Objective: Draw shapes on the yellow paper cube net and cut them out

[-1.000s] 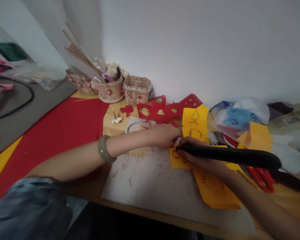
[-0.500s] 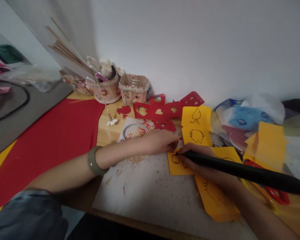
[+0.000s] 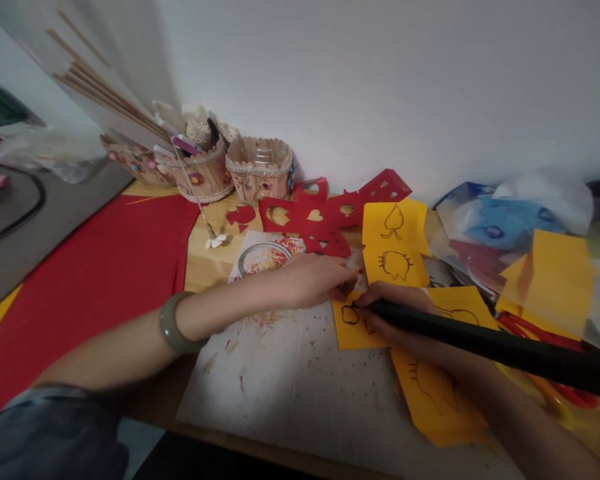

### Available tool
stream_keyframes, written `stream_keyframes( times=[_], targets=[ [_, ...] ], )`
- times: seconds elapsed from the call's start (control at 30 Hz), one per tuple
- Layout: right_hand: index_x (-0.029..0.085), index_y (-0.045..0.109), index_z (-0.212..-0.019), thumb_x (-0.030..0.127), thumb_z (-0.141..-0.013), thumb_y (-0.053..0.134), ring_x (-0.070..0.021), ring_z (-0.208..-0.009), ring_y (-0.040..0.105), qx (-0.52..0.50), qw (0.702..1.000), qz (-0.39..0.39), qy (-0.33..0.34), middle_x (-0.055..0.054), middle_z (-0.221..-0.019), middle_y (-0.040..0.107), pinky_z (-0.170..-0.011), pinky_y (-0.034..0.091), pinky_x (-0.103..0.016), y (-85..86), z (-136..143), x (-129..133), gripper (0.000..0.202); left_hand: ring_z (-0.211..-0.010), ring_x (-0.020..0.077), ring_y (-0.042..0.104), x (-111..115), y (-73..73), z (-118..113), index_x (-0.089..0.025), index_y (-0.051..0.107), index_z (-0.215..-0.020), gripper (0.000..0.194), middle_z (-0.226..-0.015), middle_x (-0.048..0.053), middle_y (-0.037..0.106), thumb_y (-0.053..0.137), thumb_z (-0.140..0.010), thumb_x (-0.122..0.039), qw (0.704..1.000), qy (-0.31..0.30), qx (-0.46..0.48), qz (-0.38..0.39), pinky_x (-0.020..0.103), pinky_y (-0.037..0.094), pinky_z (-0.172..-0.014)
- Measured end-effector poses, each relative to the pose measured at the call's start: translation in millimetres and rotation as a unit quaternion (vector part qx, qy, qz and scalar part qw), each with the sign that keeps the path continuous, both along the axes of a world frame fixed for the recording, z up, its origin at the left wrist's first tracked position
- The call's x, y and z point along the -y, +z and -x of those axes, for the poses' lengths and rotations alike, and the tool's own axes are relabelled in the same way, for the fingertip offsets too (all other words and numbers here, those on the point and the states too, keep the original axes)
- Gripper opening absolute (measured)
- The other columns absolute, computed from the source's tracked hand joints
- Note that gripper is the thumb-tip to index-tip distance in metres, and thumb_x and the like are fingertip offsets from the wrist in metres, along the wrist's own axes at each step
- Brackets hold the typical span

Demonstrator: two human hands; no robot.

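A long black pen is gripped in my right hand, which is closed around it. Its tip end meets a small yellow paper sheet beside a round dark outline drawn there. My left hand, fingers curled together, rests at the top edge of that same sheet; its fingertips are partly hidden. Above lie yellow papers bearing a spade shape and a spiky rounded figure. Below my right wrist is another drawn-on yellow paper. A pale, speckled board lies underneath.
Red cut-out paper scraps lie near the wall. Decorated baskets stand at the back left, one with sticks and pens. Large red sheets cover the left. A grey ring, red-handled scissors and plastic bags lie around.
The view has shifted slightly, so objects at the left sit further left. The round outline under the pen has a dented top and looks more complete. Both hands keep nearly the same place.
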State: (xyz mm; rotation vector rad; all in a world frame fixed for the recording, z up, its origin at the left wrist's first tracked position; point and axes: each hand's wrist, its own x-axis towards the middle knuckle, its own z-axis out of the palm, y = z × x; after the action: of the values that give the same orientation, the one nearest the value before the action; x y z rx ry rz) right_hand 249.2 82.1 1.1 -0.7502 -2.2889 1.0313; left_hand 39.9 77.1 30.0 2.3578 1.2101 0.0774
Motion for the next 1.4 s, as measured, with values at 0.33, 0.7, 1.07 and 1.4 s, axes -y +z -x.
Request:
stream_keyframes(
  times=[0.33,0.7,1.07,1.4],
  targets=[
    [0.023,0.062,-0.079,0.015,-0.08,0.058,-0.0109,-0.051,0.056,0.017,1.0,0.016,-0.008,0.004,-0.064,0.064,-0.046,0.044,-0.02,4.5,0.0,1.4,0.009,-0.084,0.0169,0.059,1.7,0.8,0.0,-0.021,0.066,-0.096,0.013,-0.1,0.0,0.063,0.055,-0.09,-0.016,1.0,0.003,0.013,0.008,0.026,0.029,-0.057],
    [0.026,0.065,-0.086,0.019,-0.083,0.061,-0.0127,-0.06,0.06,0.023,0.998,0.05,-0.028,0.002,-0.073,0.067,-0.054,0.048,-0.022,0.1,-8.0,-0.3,0.009,-0.078,0.0146,0.056,1.4,0.2,1.5,-0.019,0.065,-0.094,0.012,-0.095,0.0,0.062,0.055,-0.09,-0.015,1.0,0.0,0.025,0.01,0.026,0.031,-0.058],
    [0.024,0.064,-0.083,0.02,-0.083,0.06,-0.0119,-0.055,0.058,0.021,0.999,0.035,-0.026,0.002,-0.069,0.066,-0.048,0.046,-0.022,-0.6,-3.2,-0.9,0.006,-0.076,0.0145,0.056,0.8,-0.6,3.5,-0.02,0.065,-0.093,0.014,-0.093,0.001,0.062,0.052,-0.09,-0.015,1.0,-0.005,0.029,-0.003,0.025,0.029,-0.056],
    [0.025,0.06,-0.08,0.015,-0.078,0.06,-0.0093,-0.048,0.054,0.031,0.998,-0.034,-0.033,0.006,-0.062,0.062,-0.045,0.039,-0.021,-1.1,0.3,3.3,0.01,-0.076,0.0142,0.056,-0.2,-3.2,2.2,-0.02,0.064,-0.092,0.012,-0.095,0.001,0.062,0.053,-0.091,-0.017,1.0,-0.013,0.016,-0.014,0.025,0.028,-0.054]
  ],
)
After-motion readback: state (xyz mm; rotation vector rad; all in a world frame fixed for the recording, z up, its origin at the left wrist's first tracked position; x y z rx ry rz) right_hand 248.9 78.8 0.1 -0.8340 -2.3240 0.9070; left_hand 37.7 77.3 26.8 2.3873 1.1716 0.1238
